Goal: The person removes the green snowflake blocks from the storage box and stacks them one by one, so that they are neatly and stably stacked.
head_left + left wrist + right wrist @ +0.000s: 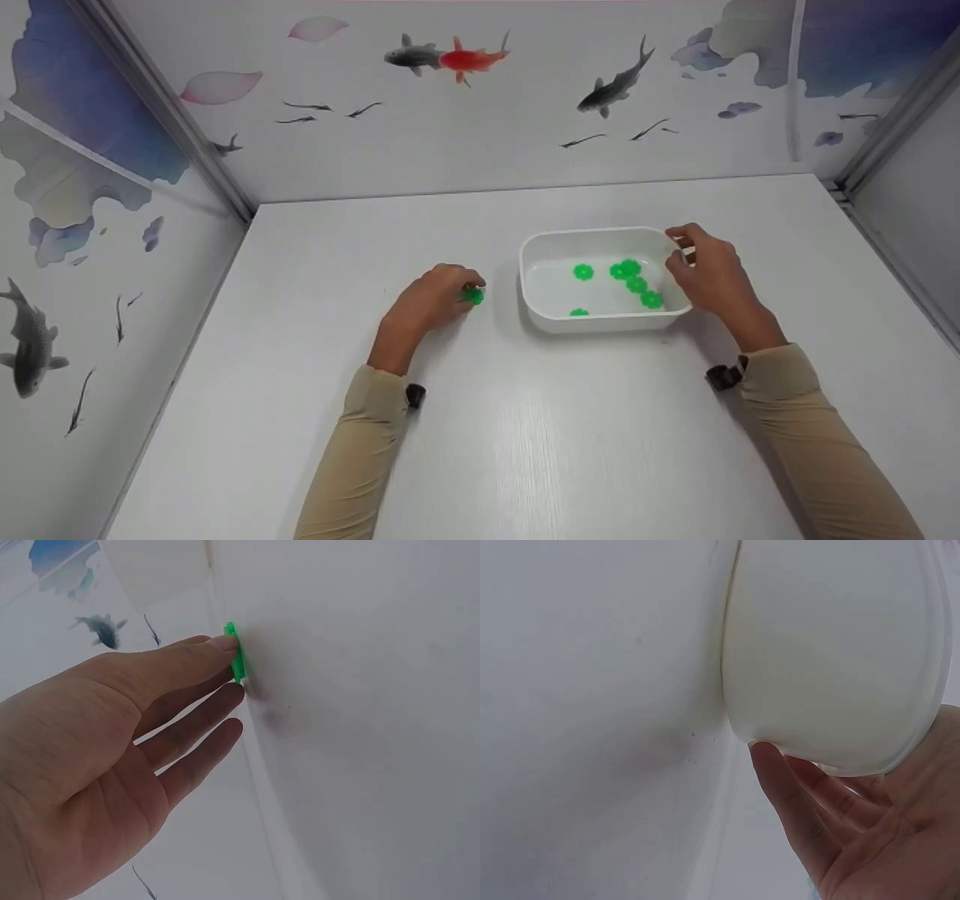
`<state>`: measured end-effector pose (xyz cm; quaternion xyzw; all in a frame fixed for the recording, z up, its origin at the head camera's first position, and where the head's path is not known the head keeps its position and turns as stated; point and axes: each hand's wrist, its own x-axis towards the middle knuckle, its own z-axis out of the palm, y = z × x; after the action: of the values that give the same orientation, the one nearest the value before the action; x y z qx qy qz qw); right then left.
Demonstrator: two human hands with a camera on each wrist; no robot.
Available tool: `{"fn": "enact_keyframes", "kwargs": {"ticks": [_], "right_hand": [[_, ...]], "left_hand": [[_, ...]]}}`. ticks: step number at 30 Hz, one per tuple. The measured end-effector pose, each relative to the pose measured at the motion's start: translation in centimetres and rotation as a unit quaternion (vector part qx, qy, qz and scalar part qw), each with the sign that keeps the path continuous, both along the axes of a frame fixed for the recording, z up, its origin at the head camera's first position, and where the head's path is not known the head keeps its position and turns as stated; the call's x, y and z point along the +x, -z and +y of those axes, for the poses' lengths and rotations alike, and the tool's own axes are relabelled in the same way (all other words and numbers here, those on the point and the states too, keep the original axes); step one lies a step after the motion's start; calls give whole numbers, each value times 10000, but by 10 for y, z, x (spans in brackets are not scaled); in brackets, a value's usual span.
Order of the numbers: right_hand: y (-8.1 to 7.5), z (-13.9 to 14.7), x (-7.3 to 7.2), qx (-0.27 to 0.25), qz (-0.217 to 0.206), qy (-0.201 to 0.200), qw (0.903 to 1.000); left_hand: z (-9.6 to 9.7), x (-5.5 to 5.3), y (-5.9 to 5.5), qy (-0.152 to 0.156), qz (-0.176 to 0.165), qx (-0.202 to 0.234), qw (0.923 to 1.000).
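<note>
My left hand (431, 304) pinches a small green flower-shaped piece (473, 295) just above the tabletop, left of a white tub. In the left wrist view the green piece (235, 652) stands on edge between thumb and fingertips, while the lower fingers are spread free of it. The white rectangular tub (592, 323) sits upright on the table. With my right hand (712, 274) I hold the tub's right end at the rim. Fingertips touch the outside of the tub (832, 652) in the right wrist view. Several green flower pieces (636, 284) lie inside, mostly toward the right.
The white table (480, 420) is bordered by a back wall panel (510, 142) painted with fish and by a left panel (67, 285). Another panel (911, 157) stands along the right. Small dark cameras (724, 376) are strapped at both wrists.
</note>
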<state>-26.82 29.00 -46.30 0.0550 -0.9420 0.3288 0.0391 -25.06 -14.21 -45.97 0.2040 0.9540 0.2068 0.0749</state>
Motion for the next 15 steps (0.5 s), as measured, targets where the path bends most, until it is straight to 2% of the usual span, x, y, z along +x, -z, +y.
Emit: {"fn": "enact_keyframes", "kwargs": {"ticks": [15], "right_hand": [[0, 0, 0, -7, -30, 39, 10000]], "left_hand": [[1, 1, 0, -36, -60, 11, 10000]]}}
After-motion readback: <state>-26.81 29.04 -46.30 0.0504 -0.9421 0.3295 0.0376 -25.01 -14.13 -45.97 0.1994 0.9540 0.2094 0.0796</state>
